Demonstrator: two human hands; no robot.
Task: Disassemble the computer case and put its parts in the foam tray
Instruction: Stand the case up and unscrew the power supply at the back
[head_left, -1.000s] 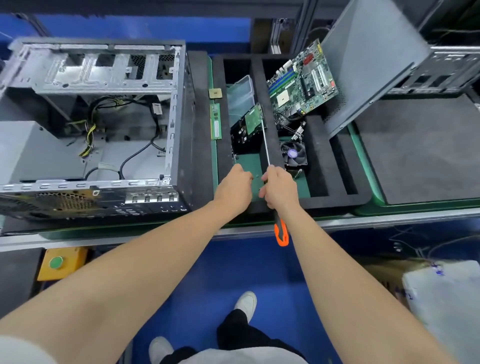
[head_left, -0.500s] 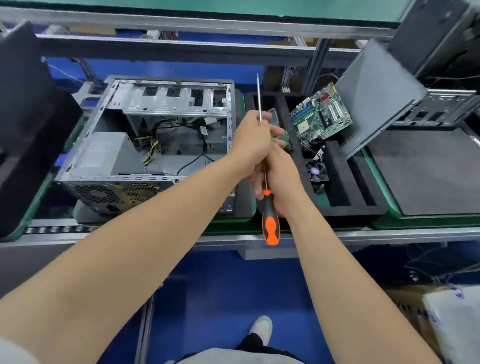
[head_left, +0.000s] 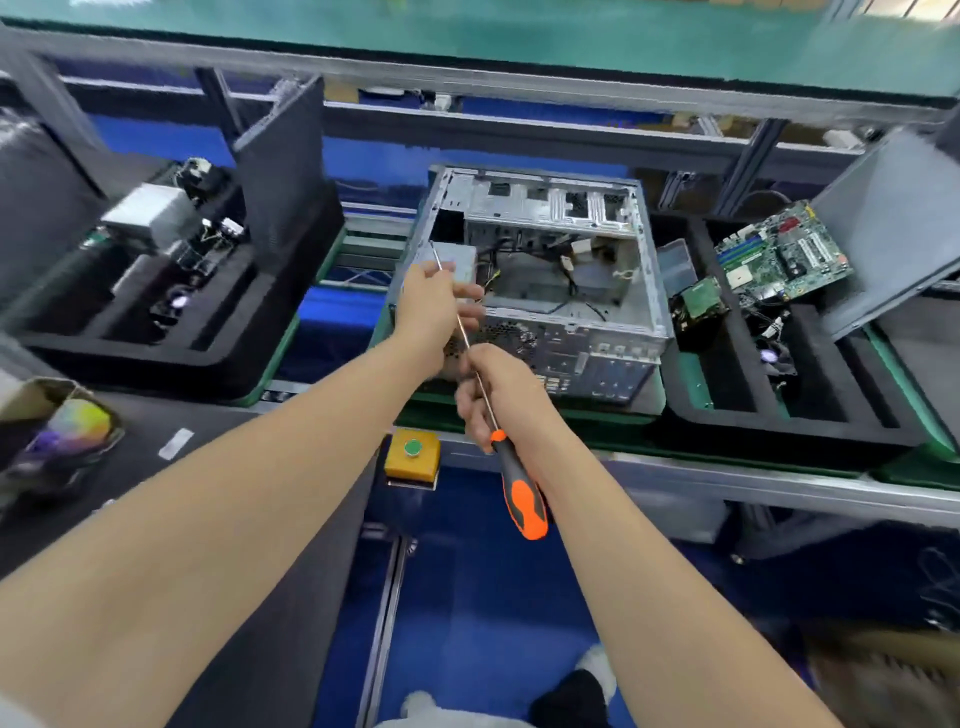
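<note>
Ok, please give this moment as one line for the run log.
left hand: pinches screwdriver shaft | right hand: holds shaft near handle | tip: toward computer case | foam tray: motherboard inside

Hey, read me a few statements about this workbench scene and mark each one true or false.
1. The screwdriver has an orange and black grip. True.
2. The motherboard sits inside the computer case. False: it lies in the foam tray to the right of the case.
3. The right hand holds the screwdriver's metal shaft just above the grip. True.
4. The button on the yellow box is red. False: it is green.
</note>
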